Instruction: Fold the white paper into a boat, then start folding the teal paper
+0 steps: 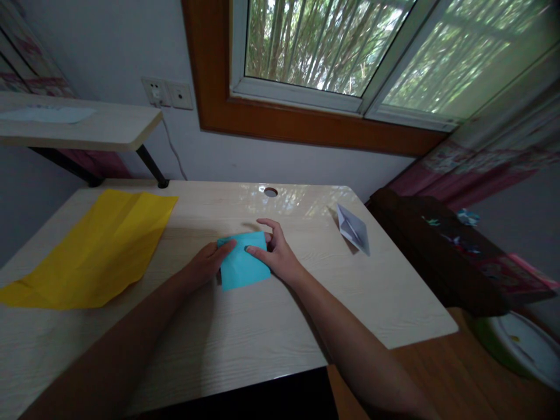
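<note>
Paper, turquoise, folded [242, 266] — lying flat on the wooden desk [245, 332], pinned between both hands. The left hand [206, 263] is laid on the sheet's left edge, fingers held together and extended onto the paper. The right hand [275, 252] is pressed onto the upper right corner, fingers loosely spread, index fingertip down on the sheet. A large creased yellow sheet [94, 251] lies well to the left of the left hand — a white folded paper piece [353, 229] lies beyond the right hand.
</note>
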A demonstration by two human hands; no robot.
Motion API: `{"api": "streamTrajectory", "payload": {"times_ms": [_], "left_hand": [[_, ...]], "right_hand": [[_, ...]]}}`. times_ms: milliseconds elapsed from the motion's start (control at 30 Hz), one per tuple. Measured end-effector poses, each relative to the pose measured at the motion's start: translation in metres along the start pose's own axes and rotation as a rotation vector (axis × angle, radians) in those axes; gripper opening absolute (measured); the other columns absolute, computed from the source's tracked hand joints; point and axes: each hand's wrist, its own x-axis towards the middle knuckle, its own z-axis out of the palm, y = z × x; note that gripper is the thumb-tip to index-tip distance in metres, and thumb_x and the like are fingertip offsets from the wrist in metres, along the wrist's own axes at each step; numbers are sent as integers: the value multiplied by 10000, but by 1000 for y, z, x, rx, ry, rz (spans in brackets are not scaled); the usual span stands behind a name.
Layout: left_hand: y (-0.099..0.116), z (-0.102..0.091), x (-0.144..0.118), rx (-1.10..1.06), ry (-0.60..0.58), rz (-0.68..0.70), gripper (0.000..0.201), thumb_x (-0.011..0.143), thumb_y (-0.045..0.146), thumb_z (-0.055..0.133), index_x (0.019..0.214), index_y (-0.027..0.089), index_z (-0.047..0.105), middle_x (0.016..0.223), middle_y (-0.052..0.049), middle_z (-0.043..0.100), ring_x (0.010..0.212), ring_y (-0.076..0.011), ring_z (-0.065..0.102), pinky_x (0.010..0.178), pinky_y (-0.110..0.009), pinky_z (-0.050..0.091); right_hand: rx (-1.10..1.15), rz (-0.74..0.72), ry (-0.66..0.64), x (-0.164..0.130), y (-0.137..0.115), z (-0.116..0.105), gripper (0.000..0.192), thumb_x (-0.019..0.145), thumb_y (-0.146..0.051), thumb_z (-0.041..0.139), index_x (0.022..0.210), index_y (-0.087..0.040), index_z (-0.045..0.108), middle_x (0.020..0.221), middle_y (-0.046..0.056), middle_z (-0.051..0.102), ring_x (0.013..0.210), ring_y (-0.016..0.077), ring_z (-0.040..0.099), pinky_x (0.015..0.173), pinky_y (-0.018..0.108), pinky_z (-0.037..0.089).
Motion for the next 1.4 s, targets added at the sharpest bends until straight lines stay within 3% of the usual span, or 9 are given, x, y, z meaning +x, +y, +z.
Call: {"api": "streamTrajectory", "payload": {"times_ms": [100,200,333,533,667,767,867,1100,1400], "left_hand": [[4,1,1,-66,101,-87,569,867,732,465,661,204,519,530,-9,543,486,-155,525,469,-271,419],[6,0,2,-94,181,-89,561,862,742,456,671,216,490,545,-5,535,500,-161,519,481,-283,419],[7,-3,4,-25,220,-34,554,881,718,442,631,224,453,531,7,486,505,-155,479,499,-289,388],[7,-10,6,105,195,73,541,947,622,405,643,196,542,594,-9,547,597,-171,513,617,-294,417],[4,-13,11,79,142,142,406,913,537,529,718,186,590,652,8,576,665,-173,552,681,-283,437],[2,-14,13,-1,130,143,324,827,495,655,871,174,656,746,4,639,718,-178,591,709,-281,460],[0,-14,13,-59,84,125,428,765,507,726,1022,169,674,930,-37,712,829,-203,638,748,-292,488],[3,-17,9,163,25,102,369,773,537,724,877,183,738,793,-14,703,750,-187,605,660,-262,447],[2,-12,10,209,63,122,371,812,551,666,781,195,769,704,-3,673,690,-176,555,624,-257,402]], "right_hand": [[116,75,-63,4,4,-2,701,758,-462,822,1320,-284,444,823,-36,666,654,136,621,561,252,503],[71,167,-113,6,8,-6,386,768,-489,802,956,-204,622,727,-10,683,616,139,642,539,247,495],[112,175,28,9,7,-10,384,731,-498,824,726,-191,593,635,-10,662,541,120,609,500,233,446],[125,93,246,13,1,-16,368,734,-526,804,756,-193,649,601,-11,634,548,123,560,542,255,455],[83,44,313,13,0,-23,346,772,-523,771,765,-195,662,583,-20,591,538,119,523,520,249,413],[51,60,264,11,3,-26,351,776,-536,763,772,-201,661,606,-20,591,541,121,516,522,253,410],[3,65,150,8,5,-25,353,793,-543,751,784,-201,665,637,-20,600,555,118,520,534,252,412],[-139,42,-98,3,4,-18,329,860,-512,702,801,-189,703,633,-20,594,567,109,495,548,244,395],[-289,-133,-77,7,4,-14,292,898,-488,671,823,-212,729,823,33,704,744,163,611,665,279,468]]}}
